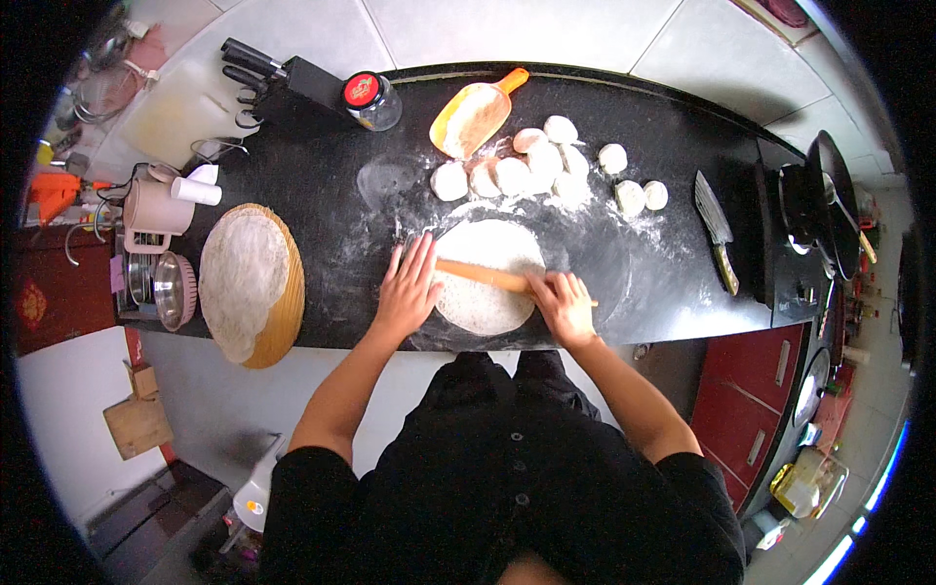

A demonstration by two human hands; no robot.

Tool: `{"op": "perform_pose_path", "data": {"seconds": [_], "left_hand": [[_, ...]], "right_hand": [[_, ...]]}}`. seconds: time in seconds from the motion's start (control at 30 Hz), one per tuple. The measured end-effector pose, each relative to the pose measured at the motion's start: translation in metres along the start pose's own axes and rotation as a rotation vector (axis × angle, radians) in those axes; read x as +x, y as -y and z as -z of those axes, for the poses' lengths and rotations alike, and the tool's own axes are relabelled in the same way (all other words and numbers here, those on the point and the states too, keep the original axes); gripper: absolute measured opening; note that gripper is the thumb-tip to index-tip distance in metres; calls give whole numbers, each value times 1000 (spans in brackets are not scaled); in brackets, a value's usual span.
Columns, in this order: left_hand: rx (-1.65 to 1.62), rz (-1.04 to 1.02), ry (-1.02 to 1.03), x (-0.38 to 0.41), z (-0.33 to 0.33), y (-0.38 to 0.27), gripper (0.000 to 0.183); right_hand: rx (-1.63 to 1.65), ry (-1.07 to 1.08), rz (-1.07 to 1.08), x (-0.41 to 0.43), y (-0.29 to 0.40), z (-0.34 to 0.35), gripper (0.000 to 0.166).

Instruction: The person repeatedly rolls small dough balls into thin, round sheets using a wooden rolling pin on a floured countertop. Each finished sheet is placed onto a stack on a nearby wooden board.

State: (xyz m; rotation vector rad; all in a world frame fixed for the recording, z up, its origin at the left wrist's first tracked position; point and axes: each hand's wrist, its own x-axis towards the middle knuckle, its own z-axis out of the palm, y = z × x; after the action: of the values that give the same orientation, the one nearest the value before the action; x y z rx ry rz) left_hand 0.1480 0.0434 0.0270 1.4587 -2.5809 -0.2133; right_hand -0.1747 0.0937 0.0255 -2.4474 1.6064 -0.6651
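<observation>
A wooden rolling pin point(482, 276) lies across a round, flat sheet of dough point(486, 311) on the black countertop. My left hand point(409, 289) is laid over the pin's left end, its fingers stretched out. On the pin's right part rests my right hand point(567, 303), fingers bent over the wood, with the tip showing beyond it. Behind the sheet sit several floured dough balls point(513, 176), and an orange scoop point(472, 117) with flour in it. At the left, thin dough point(241, 278) covers most of a round woven tray point(289, 322).
A cleaver point(713, 212) lies at the right, before a black wok point(833, 205). A knife block point(303, 95) and a lidded glass jar point(376, 106) stand at the back left. Near the left end are a pink pitcher point(157, 212) and a metal bowl point(174, 291).
</observation>
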Motion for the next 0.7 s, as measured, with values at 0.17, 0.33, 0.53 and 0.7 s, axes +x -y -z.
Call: {"op": "perform_pose_path", "data": {"seconds": [0.17,0.33,0.53,0.7], "left_hand": [[41,-7,-29,39,-2,7,71],[-61,-85,122,-72,2,-3,78],[-7,22,10,7,5,-1,76],[-19,-144,117,-60,-1,5,76]], "right_hand": [[-215,176,-115,39,13,2,60],[-128,528,103,-34,41,16,77],[-195,293,-116,31,15,6,65],[-60,259,-121,-46,39,7,53]]}}
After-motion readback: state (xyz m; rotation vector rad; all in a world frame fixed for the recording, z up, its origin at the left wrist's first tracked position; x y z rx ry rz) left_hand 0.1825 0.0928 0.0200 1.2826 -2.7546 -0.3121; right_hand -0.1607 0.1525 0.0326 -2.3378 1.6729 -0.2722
